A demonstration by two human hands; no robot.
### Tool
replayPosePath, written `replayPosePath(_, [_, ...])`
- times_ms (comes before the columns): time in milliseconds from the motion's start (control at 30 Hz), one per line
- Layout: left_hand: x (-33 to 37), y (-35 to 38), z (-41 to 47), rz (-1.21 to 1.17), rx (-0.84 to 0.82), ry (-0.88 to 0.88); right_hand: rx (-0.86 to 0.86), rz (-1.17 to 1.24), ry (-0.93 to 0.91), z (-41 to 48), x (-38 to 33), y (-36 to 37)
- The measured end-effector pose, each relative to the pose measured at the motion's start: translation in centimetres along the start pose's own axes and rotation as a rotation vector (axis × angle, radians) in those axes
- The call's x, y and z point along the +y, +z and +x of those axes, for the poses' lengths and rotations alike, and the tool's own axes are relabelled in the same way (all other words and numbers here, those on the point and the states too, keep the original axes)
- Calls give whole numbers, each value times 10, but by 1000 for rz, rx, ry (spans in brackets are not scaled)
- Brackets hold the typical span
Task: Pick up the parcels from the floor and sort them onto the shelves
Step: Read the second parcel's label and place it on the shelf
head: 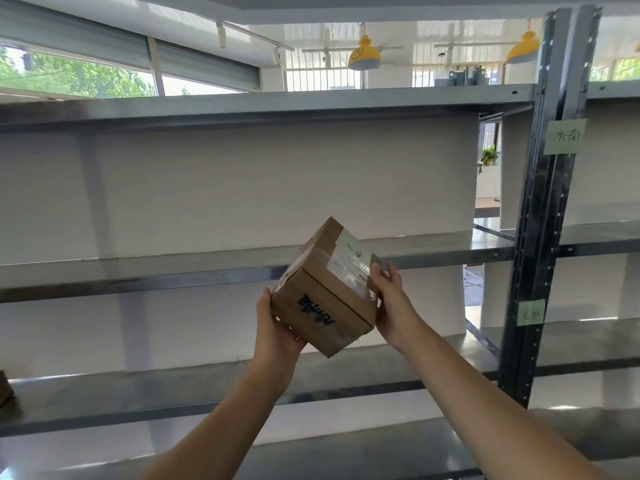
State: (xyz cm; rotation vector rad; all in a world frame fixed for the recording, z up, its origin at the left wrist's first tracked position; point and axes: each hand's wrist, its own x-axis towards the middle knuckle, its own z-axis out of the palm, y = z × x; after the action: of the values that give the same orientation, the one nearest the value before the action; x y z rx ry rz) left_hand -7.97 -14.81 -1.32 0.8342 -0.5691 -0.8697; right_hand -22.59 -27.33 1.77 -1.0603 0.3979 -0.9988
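A brown cardboard parcel [325, 292] with blue print and a taped white label is held tilted in the air in front of the metal shelves. My left hand [273, 323] grips its lower left side from beneath. My right hand [388, 292] presses against its right side by the label. The parcel hangs level with the middle shelf [138, 275], in front of its edge. No parcels on the floor are in view.
The grey metal rack has a top shelf [242, 102], lower shelves [173, 396] and a dark upright post [543, 216] on the right with green paper labels [564, 136]. Another brown box corner [5, 389] shows at the far left on a lower shelf.
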Motion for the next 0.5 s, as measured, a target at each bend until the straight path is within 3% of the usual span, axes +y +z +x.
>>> replayPosePath(267, [-3,-7,5,-86,-37,-79,23,-46,-22,14,-2,-9])
replayPosePath(500, [-6,-10,7,-3,-25,-39,33,-22,-36,18,-12,-7])
